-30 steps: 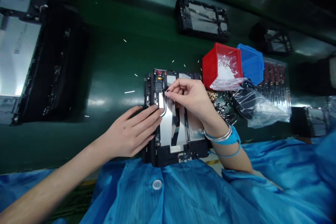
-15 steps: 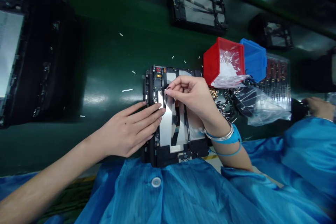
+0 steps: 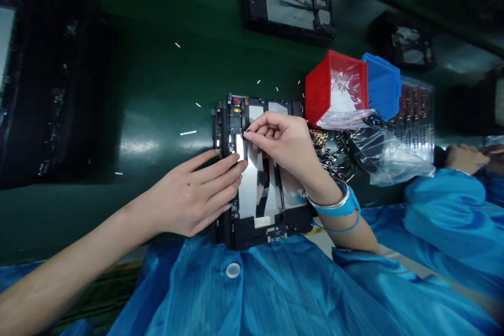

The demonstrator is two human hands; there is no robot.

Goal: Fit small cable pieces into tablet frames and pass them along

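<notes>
A stack of black electronic device housings [image 3: 244,233] with silver inner plates and dark ribbon cables lies in front of my body. My left hand [image 3: 197,189] rests flat along its left side, fingers stretched out and tips on the top housing. Above the same housing, my right hand [image 3: 281,139] pinches thumb and forefinger together near the upper left part. Whatever sits between those fingertips is too small to make out. A blue band and a silver bangle circle my right wrist.
Right of the stack stand a red bin [image 3: 317,89] with white strips and a blue bin [image 3: 381,86]. Plastic bags [image 3: 397,160], small loose parts [image 3: 334,160] and a clear tray [image 3: 427,121] lie beside them. More housings [image 3: 289,8] stand farther back. A co-worker's hand [image 3: 464,159] shows far right.
My right hand has shifted slightly left, its pinch staying over the upper left of the housing. My left hand keeps its place. The co-worker's hands and sleeve moved a little left.
</notes>
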